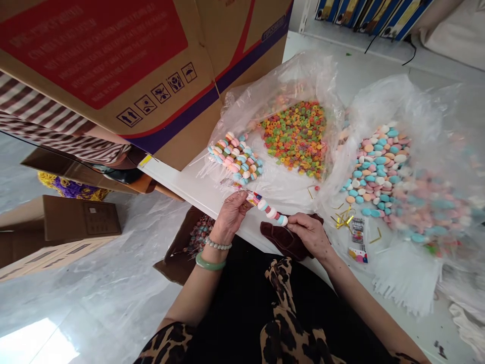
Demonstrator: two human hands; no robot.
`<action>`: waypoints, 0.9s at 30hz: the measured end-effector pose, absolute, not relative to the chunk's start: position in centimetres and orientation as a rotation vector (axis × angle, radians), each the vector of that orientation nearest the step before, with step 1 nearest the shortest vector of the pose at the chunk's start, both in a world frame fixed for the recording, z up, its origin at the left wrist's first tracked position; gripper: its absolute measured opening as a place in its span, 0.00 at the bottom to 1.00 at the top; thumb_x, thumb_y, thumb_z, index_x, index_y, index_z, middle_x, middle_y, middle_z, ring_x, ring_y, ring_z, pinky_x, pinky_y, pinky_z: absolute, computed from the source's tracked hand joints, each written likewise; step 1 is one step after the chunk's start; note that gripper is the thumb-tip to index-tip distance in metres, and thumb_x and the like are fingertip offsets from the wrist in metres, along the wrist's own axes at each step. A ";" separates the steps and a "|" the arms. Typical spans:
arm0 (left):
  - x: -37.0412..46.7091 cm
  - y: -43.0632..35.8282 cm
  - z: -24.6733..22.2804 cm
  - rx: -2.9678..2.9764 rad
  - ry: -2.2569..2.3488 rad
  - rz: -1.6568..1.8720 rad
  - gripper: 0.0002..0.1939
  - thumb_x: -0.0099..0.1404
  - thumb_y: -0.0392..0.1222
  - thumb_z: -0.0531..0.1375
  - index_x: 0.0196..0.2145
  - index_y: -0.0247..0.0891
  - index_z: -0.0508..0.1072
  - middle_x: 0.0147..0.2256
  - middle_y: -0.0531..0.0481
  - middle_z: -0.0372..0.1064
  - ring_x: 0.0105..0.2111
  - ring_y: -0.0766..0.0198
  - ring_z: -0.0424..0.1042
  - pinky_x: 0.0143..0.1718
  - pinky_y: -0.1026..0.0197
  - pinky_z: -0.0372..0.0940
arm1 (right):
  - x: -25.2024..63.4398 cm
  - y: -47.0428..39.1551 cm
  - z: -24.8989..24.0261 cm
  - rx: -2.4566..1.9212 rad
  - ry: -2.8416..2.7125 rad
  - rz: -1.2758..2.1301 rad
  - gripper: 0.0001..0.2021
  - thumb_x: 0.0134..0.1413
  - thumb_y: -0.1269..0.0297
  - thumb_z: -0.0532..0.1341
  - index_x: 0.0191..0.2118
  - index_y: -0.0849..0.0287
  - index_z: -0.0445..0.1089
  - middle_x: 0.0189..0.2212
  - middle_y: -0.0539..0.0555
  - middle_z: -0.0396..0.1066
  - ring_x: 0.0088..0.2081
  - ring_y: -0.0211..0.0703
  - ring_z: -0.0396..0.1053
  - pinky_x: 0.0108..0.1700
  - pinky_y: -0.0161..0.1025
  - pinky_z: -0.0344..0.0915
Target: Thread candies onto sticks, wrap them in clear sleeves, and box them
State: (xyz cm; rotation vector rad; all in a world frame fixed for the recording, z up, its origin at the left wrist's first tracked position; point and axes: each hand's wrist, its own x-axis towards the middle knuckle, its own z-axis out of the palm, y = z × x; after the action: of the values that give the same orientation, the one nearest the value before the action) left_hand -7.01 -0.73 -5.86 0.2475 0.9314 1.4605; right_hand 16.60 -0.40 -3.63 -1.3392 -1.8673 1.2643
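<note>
Between my hands is a candy stick, a short row of white, pink and blue sweets on a stick. With closed fingers my left hand grips its upper end, where a colourful printed wrapper shows. My right hand pinches the lower end beside a blue and white sweet. A dark brown cloth lies under and beside my right hand. Just beyond my left hand, a pile of finished-looking candy sticks rests on the white table with their white sticks pointing left.
Clear plastic bags hold ring-shaped sweets and pastel oval sweets. White sticks, gold twist ties and printed wrappers lie at right. A large carton stands at left; an open box sits below the table edge.
</note>
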 end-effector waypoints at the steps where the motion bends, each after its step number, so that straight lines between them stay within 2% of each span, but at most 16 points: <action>1: -7.1 -0.8 -5.9 0.245 0.943 1.467 0.10 0.53 0.43 0.71 0.28 0.34 0.78 0.27 0.49 0.75 0.27 0.68 0.73 0.35 0.65 0.69 | 16.6 -0.4 -3.7 -1.367 -1.835 1.321 0.06 0.53 0.63 0.60 0.29 0.54 0.73 0.27 0.50 0.72 0.32 0.42 0.68 0.37 0.39 0.63; 6: -6.7 -0.9 -6.3 0.232 0.961 1.488 0.11 0.51 0.43 0.72 0.28 0.34 0.78 0.29 0.49 0.76 0.29 0.67 0.74 0.38 0.63 0.70 | 16.4 -0.6 -4.0 -1.386 -1.846 1.303 0.06 0.52 0.63 0.60 0.29 0.54 0.73 0.27 0.50 0.72 0.32 0.43 0.68 0.37 0.39 0.63; 13: -6.6 -1.0 -6.4 0.301 1.072 1.484 0.10 0.50 0.42 0.72 0.26 0.34 0.78 0.31 0.48 0.77 0.31 0.66 0.74 0.38 0.62 0.70 | 16.8 -1.0 -3.9 -1.305 -2.213 0.569 0.12 0.62 0.69 0.53 0.33 0.56 0.74 0.30 0.55 0.70 0.35 0.43 0.67 0.38 0.39 0.61; 16: -6.7 -1.0 -6.6 0.210 1.068 1.469 0.11 0.50 0.42 0.72 0.28 0.33 0.78 0.30 0.47 0.77 0.29 0.64 0.76 0.38 0.60 0.71 | 16.8 -1.2 -4.0 -1.231 -2.262 0.423 0.12 0.63 0.71 0.53 0.34 0.56 0.74 0.30 0.55 0.70 0.35 0.43 0.66 0.39 0.38 0.62; 21: -6.7 -0.9 -6.7 0.019 1.030 1.454 0.08 0.58 0.39 0.67 0.27 0.31 0.75 0.26 0.47 0.76 0.29 0.60 0.77 0.41 0.56 0.73 | 16.5 -1.3 -3.9 -1.126 -2.215 0.441 0.10 0.62 0.73 0.55 0.35 0.57 0.73 0.30 0.55 0.71 0.35 0.43 0.66 0.38 0.38 0.63; 27: -6.7 -0.9 -5.5 -0.242 0.945 1.384 0.09 0.68 0.38 0.57 0.31 0.33 0.74 0.26 0.47 0.76 0.28 0.63 0.77 0.47 0.52 0.72 | 16.2 -0.6 -3.3 -1.215 -1.920 0.881 0.05 0.57 0.70 0.60 0.33 0.55 0.72 0.28 0.49 0.70 0.31 0.39 0.67 0.36 0.36 0.64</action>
State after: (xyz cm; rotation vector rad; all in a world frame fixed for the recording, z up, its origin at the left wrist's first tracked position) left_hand -6.72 -0.92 -5.48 -0.2418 0.9446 1.3844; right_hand 16.19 -0.64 -3.35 -1.2154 -1.9203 0.8809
